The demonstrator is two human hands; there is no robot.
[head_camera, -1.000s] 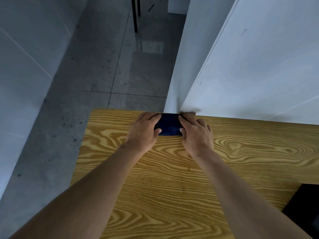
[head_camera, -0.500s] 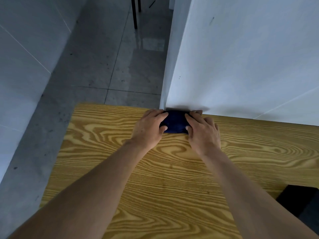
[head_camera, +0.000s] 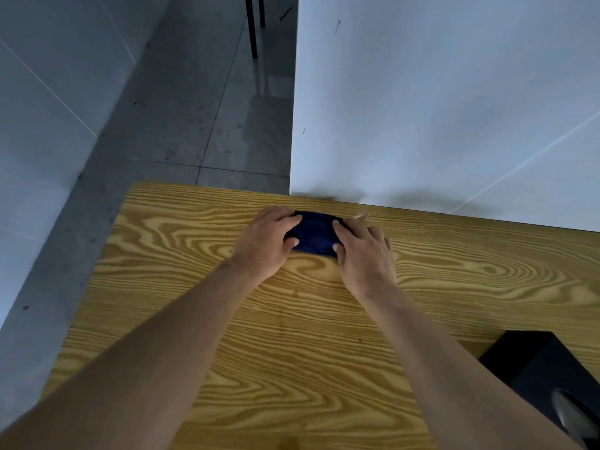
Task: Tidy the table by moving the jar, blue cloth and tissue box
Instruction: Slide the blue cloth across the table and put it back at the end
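A small folded dark blue cloth [head_camera: 314, 233] lies on the wooden table [head_camera: 292, 336], near its far edge and just in front of the white wall corner. My left hand [head_camera: 264, 240] grips the cloth's left end, fingers over the top and thumb at the near side. My right hand [head_camera: 365, 250] grips its right end the same way. Only the middle of the cloth shows between the two hands. No jar is in view. A black box [head_camera: 535, 365] at the lower right may be the tissue box; I cannot tell.
A white wall [head_camera: 438, 108] rises straight behind the table's far edge on the right. Grey tiled floor [head_camera: 194, 108] lies beyond the table's far and left edges, with dark furniture legs [head_camera: 251, 27] at the top. A small pale scrap [head_camera: 359, 216] sits beside the cloth.
Both hands have drawn the cloth a little toward me, off the wall's base; a strip of table now shows behind it. The view has shifted, and more of the black box shows.
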